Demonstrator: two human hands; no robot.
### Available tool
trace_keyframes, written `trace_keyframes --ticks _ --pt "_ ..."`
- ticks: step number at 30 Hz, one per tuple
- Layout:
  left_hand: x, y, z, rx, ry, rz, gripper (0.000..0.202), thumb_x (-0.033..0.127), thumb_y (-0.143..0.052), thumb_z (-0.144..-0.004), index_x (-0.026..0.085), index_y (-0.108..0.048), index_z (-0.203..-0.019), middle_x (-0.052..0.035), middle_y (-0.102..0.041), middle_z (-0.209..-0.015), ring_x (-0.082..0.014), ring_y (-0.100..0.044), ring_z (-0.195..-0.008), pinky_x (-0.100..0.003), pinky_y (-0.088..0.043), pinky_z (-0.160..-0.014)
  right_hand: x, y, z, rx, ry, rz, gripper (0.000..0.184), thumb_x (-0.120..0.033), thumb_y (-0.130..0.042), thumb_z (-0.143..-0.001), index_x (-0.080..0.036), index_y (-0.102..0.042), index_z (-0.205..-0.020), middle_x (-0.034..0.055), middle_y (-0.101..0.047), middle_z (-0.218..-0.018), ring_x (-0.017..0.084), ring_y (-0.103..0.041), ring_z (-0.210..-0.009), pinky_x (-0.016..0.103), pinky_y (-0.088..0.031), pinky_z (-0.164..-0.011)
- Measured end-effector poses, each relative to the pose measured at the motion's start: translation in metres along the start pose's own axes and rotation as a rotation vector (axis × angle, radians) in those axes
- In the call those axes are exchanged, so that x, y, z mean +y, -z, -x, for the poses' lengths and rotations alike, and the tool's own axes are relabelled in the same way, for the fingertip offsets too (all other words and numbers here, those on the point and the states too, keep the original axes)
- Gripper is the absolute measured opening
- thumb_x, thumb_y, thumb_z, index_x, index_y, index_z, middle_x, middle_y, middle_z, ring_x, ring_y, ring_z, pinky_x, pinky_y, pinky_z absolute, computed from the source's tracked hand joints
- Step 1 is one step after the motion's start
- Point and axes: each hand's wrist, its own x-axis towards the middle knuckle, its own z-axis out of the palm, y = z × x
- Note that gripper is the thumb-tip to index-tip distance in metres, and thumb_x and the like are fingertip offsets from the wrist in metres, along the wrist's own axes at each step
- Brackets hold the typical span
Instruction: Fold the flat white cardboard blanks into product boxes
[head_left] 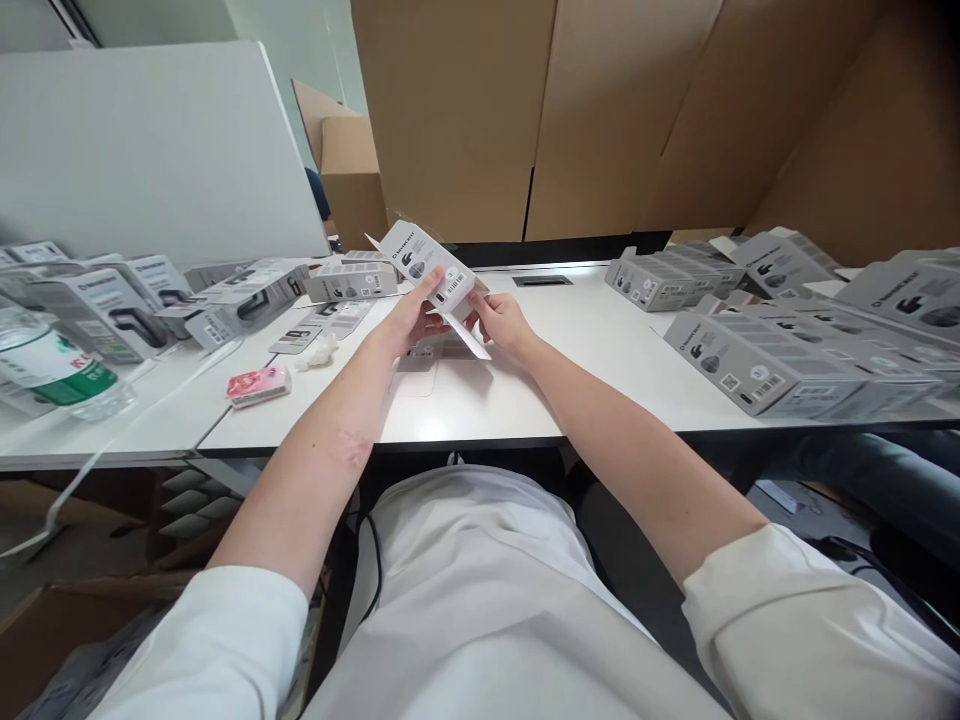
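**Inspector:** Report the desk, left to right.

**Operator:** At the far left I see a clear plastic water bottle with a green label point(52, 372) lying on the white tabletop point(600, 330). Next come several grey printed cardboard retail boxes point(247, 300), lying at loose angles, then a small pink wrapped packet point(259, 384) near the front edge. None of these touches a hand.

**Inspector:** And the item in hand?

**Operator:** One small grey and white cardboard product box with a barcode label point(429, 268), held above the tabletop at the middle of the desk, straight ahead of me. Its long axis runs from upper left, away from me, down to lower right. A white end flap point(469, 338) hangs open at the lower right end.

**Inspector:** State of the hands?

**Operator:** My left hand point(409, 322) is clamped on the box from below and the left, thumb on its printed face. My right hand point(504, 322) grips the lower right end, beside the open flap. The two hands sit close together, and the right is the nearer to that flap. Whether its fingertips pinch the flap itself, I cannot tell.

**Inspector:** Further right?

**Operator:** A spread of matching grey cardboard boxes on the right point(757, 365), well apart from both hands, with tall brown cardboard cartons point(600, 110) standing behind the desk.
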Motion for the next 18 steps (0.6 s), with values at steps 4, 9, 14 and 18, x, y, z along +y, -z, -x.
trace_keyframes --ticks 4,9,14,18 --pt "0.005 0.001 0.0 0.054 -0.054 -0.023 0.09 0.107 -0.083 -0.079 0.033 -0.08 -0.13 -0.012 -0.089 -0.128 -0.043 -0.082 -0.135 -0.055 -0.066 -0.114 -0.005 -0.003 0.004 -0.026 0.009 -0.044 0.081 -0.092 -0.08 -0.107 -0.018 -0.079 -0.074 0.0049 -0.073 -0.067 0.011 -0.046 -0.049 0.029 -0.044 -0.049" --pt "0.01 0.009 -0.003 0.216 -0.119 0.048 0.09 0.109 -0.069 -0.086 0.035 -0.076 -0.135 -0.0098 -0.086 -0.136 -0.0427 -0.077 -0.143 -0.055 -0.065 -0.113 -0.003 -0.003 0.006 -0.029 0.011 -0.025 0.079 -0.094 -0.084 -0.103 -0.019 -0.08 -0.078 0.0055 -0.077 -0.074 0.012 -0.047 -0.053 0.03 -0.042 -0.049" --pt "0.01 0.01 -0.005 0.263 -0.1 0.097 0.087 0.108 -0.072 -0.085 0.034 -0.077 -0.131 -0.0095 -0.088 -0.129 -0.041 -0.08 -0.138 -0.052 -0.067 -0.11 -0.002 -0.003 0.008 -0.037 0.035 0.005 0.083 -0.097 -0.084 -0.1 -0.022 -0.07 -0.068 0.0058 -0.074 -0.072 0.013 -0.046 -0.055 0.031 -0.039 -0.051" --pt "0.007 0.005 -0.001 0.119 -0.051 0.054 0.087 0.106 -0.082 -0.082 0.034 -0.079 -0.129 -0.0088 -0.09 -0.127 -0.04 -0.084 -0.134 -0.052 -0.067 -0.113 -0.003 -0.004 0.009 -0.055 0.004 -0.02 0.08 -0.094 -0.088 -0.098 -0.022 -0.069 -0.068 0.0021 -0.064 -0.063 0.014 -0.047 -0.056 0.031 -0.04 -0.053"
